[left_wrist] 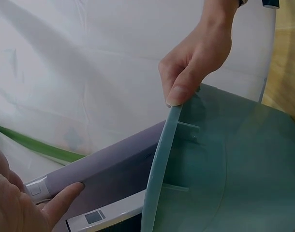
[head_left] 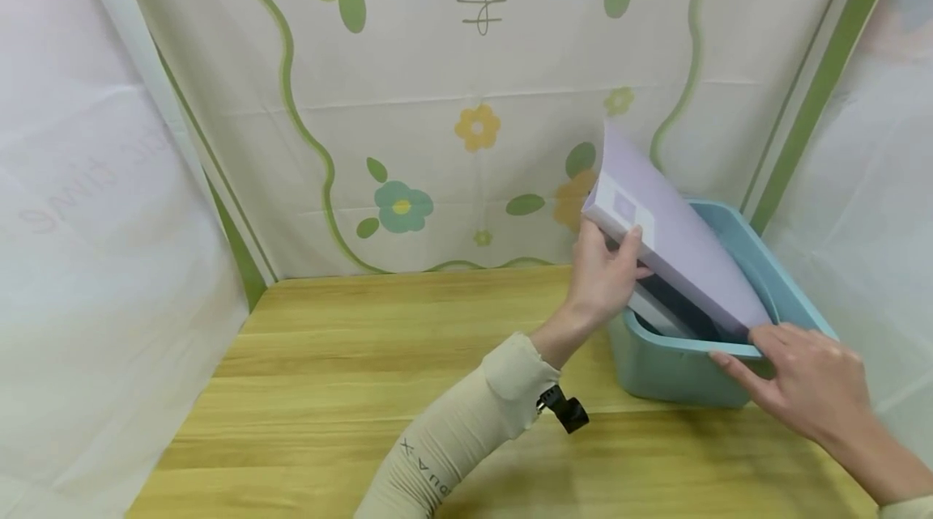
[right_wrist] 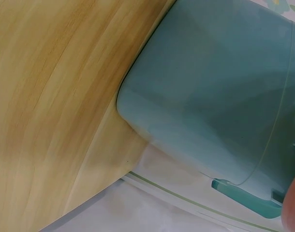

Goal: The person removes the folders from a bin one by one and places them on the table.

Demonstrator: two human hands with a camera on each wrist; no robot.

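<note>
A lavender file folder (head_left: 681, 236) with a white label on its spine leans at a slant in a blue-green plastic bin (head_left: 674, 373). My left hand (head_left: 605, 268) grips its raised upper end, thumb on the spine side. Under it in the bin is a second folder (left_wrist: 106, 212), dark with a light spine and a label, mostly hidden. At the near right corner, my right hand (head_left: 809, 377) pinches the bin's rim, thumb outside. The left wrist view shows that same right hand (left_wrist: 200, 53) on the rim.
The bin stands on the right of a wooden table (head_left: 350, 373). Pale printed curtains (head_left: 408, 98) hang behind and at both sides, close to the bin on the right. A black strap (head_left: 564, 410) hangs from my left wrist.
</note>
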